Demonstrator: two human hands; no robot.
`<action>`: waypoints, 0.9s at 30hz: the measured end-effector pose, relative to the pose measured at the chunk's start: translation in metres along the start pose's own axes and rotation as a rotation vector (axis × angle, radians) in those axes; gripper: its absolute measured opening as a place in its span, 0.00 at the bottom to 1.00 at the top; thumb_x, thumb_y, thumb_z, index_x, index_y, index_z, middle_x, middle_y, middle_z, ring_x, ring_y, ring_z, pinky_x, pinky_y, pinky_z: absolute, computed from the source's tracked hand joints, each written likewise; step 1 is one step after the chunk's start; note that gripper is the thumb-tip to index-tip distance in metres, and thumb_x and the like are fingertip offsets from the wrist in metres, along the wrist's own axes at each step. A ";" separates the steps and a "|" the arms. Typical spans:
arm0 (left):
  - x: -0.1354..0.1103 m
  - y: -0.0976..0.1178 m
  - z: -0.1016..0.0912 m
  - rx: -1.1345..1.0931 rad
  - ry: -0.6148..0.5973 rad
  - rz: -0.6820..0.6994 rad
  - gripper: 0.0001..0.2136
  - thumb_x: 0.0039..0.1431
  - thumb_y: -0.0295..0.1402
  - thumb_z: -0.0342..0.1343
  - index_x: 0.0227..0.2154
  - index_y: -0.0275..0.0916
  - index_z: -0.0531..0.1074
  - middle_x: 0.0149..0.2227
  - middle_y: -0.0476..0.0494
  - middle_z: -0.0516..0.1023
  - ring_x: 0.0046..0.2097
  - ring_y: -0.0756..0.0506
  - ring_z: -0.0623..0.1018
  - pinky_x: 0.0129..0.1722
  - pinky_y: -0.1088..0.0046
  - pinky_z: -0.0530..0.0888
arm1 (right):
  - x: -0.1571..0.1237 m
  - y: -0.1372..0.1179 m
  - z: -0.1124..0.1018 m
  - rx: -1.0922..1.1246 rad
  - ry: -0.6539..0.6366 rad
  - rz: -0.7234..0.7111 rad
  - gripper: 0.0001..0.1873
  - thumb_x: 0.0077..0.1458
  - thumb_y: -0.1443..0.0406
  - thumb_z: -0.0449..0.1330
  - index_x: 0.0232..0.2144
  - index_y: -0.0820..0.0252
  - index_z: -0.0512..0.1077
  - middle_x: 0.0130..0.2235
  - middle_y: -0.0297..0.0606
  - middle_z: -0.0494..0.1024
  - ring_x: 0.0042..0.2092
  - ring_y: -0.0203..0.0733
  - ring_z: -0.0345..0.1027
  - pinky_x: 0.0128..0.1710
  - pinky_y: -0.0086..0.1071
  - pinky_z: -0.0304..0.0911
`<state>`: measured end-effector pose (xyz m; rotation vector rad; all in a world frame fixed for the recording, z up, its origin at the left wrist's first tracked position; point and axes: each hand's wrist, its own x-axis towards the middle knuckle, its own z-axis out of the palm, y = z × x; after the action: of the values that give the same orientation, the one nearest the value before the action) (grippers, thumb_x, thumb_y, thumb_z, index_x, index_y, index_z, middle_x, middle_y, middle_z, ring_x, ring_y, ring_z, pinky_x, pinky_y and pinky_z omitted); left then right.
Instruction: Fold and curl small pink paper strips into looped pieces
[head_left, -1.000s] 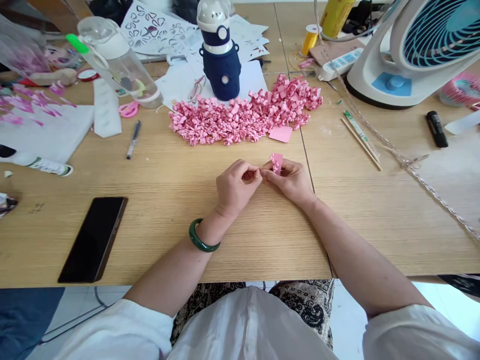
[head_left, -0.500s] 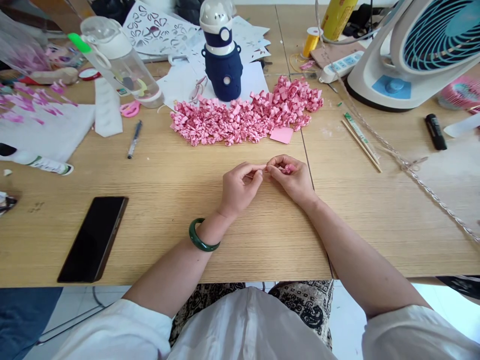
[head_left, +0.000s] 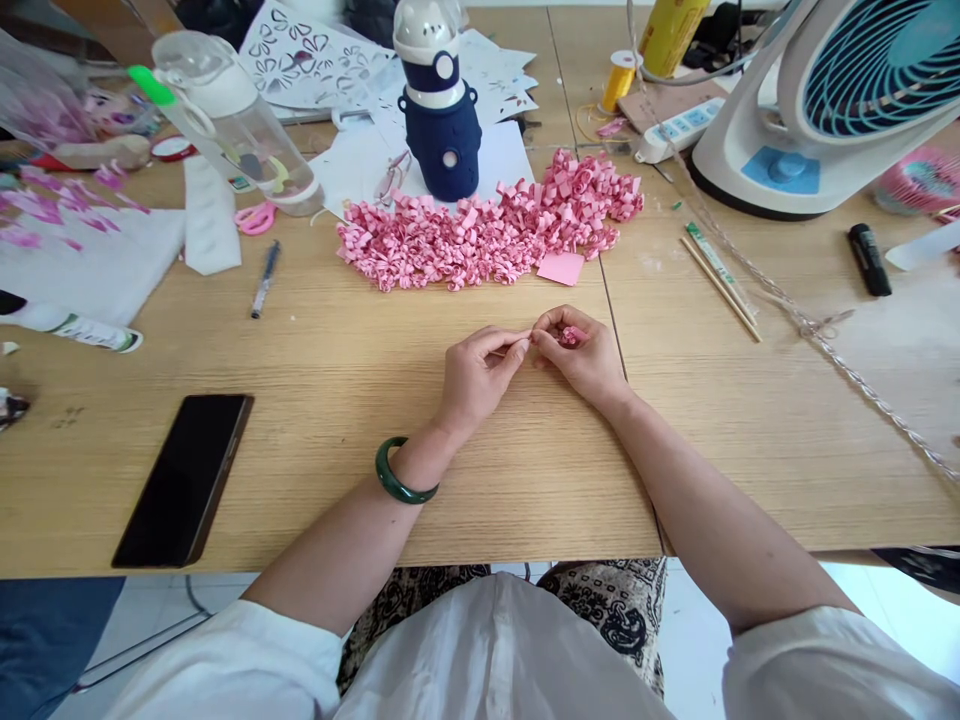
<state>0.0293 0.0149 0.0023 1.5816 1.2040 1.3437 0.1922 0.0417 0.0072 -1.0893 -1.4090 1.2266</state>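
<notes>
Above the wooden table, my left hand and my right hand meet fingertip to fingertip. A small pink curled piece shows in the curl of my right hand, whose thumb and index finger are pinched together. Thumb and forefinger of my left hand are closed too; what lies between them is too small to make out. Just beyond the hands is a long heap of pink curled strips, with a flat pink square at its near edge. A green bangle circles my left wrist.
A black phone lies at left, near the table edge. Behind the heap stands a navy bottle. A clear bottle, pen and pink scissors are left; sticks, a twisted cord and a fan are right.
The hands stay pinched together in nearly the same place. The whole view has shifted very slightly.
</notes>
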 end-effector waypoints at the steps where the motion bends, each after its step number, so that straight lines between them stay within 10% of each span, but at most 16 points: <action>1: 0.001 -0.001 -0.001 -0.017 0.005 -0.024 0.08 0.61 0.36 0.63 0.36 0.38 0.84 0.33 0.45 0.83 0.31 0.50 0.79 0.32 0.75 0.76 | 0.000 0.000 0.000 0.004 -0.007 -0.004 0.10 0.53 0.60 0.68 0.30 0.59 0.72 0.26 0.30 0.73 0.24 0.31 0.66 0.25 0.27 0.59; 10: 0.008 -0.003 -0.006 -0.252 -0.010 -0.231 0.10 0.53 0.41 0.69 0.29 0.40 0.83 0.24 0.49 0.80 0.28 0.50 0.77 0.33 0.74 0.76 | 0.002 0.000 -0.005 0.119 -0.115 0.050 0.22 0.46 0.49 0.75 0.30 0.60 0.76 0.31 0.34 0.77 0.29 0.33 0.68 0.28 0.28 0.69; 27: 0.005 0.002 -0.003 -0.071 0.053 -0.138 0.08 0.57 0.37 0.64 0.32 0.38 0.83 0.32 0.45 0.85 0.31 0.49 0.81 0.35 0.73 0.78 | 0.003 0.002 -0.002 0.112 -0.078 0.041 0.16 0.49 0.55 0.72 0.29 0.60 0.75 0.30 0.33 0.76 0.29 0.33 0.67 0.28 0.27 0.68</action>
<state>0.0264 0.0193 0.0060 1.3954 1.2600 1.3316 0.1937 0.0452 0.0056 -1.0071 -1.3646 1.3745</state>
